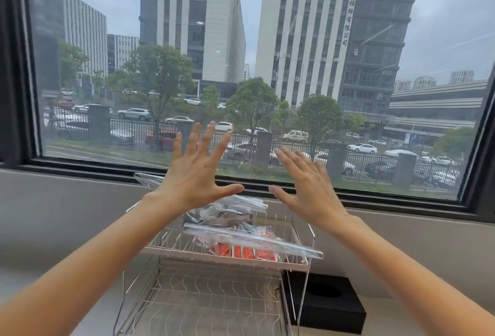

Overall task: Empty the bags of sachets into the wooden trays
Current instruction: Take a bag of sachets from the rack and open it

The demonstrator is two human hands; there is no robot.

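My left hand (197,172) and my right hand (308,184) are raised side by side in front of the window, fingers spread and straight, holding nothing. Below them, on the upper shelf of a white wire rack (187,251), lie clear plastic bags. The near bag (257,242) holds red sachets. The bag behind it (227,215) holds grey and dark sachets. Another clear bag (148,179) pokes out behind my left wrist. No wooden tray is in view.
The rack's lower shelf (209,306) holds nothing. A black tissue box (325,301) stands right of the rack on the pale counter. A large window (241,67) with a dark frame fills the wall ahead, showing buildings and a street.
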